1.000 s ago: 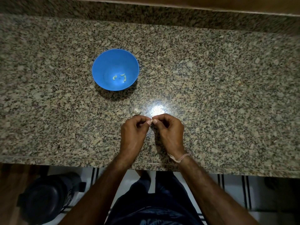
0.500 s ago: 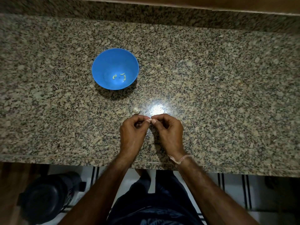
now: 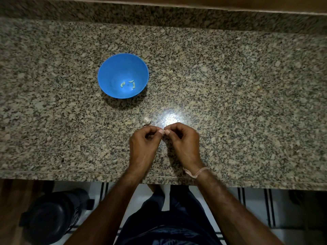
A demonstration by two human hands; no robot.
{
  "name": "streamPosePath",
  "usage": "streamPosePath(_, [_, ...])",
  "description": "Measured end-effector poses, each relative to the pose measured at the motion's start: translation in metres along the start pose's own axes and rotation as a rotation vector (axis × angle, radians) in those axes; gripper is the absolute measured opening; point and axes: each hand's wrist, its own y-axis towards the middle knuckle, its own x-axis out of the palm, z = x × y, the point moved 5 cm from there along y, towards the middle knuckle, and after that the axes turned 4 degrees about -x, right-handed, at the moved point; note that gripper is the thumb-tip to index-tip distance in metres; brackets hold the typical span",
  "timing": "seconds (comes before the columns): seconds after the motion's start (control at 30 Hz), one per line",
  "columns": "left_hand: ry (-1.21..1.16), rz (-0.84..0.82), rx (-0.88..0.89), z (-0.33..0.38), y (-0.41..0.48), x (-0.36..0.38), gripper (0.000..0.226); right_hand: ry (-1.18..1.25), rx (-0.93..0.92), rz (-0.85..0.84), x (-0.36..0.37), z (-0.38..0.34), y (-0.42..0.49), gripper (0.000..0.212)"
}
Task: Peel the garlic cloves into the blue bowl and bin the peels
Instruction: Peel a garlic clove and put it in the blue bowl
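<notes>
Legible text, labels, brands, numbers, signs: none.
Blue bowl: plain wall, unmarked as seen.
Granite counter: speckled stone only.
Black bin: dark, with no readable marking.
Dark shirt: faint pale print at the lower edge, too dim and blurred to read.

A speckled granite countertop in brown, grey and black fills most of the view, with a bright patch of reflected light near its front. A raised granite ledge runs along the back beneath a wooden strip. Below the front edge lies a pale floor with dark stripes.
</notes>
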Motion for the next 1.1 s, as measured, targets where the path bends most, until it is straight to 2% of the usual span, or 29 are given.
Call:
streamPosePath(0.27, [0.091,-0.077,0.028,0.009,0.004,-0.003,0.012,-0.347,-0.307,0.001,-0.002,-0.013,0.0,0.005])
streamPosePath(0.47, [0.087,-0.081,0.021,0.008,0.006,-0.005,0.007,-0.404,-0.364,-0.025,-0.001,-0.013,0.0,0.007])
streamPosePath(0.53, [0.077,-0.084,0.007,0.005,0.007,-0.006,0.006,-0.307,-0.311,-0.038,-0.002,-0.011,0.0,0.01])
streamPosePath(0.7, [0.054,-0.064,-0.051,0.0,0.006,-0.003,0.006,0.215,0.11,-0.08,0.001,0.006,0.0,0.009])
streamPosePath(0.83, [0.079,-0.07,-0.058,0.001,0.004,0.002,0.004,0.456,0.364,-0.073,0.007,0.018,-0.004,0.009])
streamPosePath(0.97, [0.102,-0.071,-0.058,0.001,0.002,0.006,0.005,0.585,0.473,-0.066,0.011,0.023,-0.001,0.012])
streamPosePath(1.1, [0.121,-0.051,-0.045,0.001,0.0,0.006,0.005,0.589,0.474,-0.048,0.008,0.028,0.002,0.012])
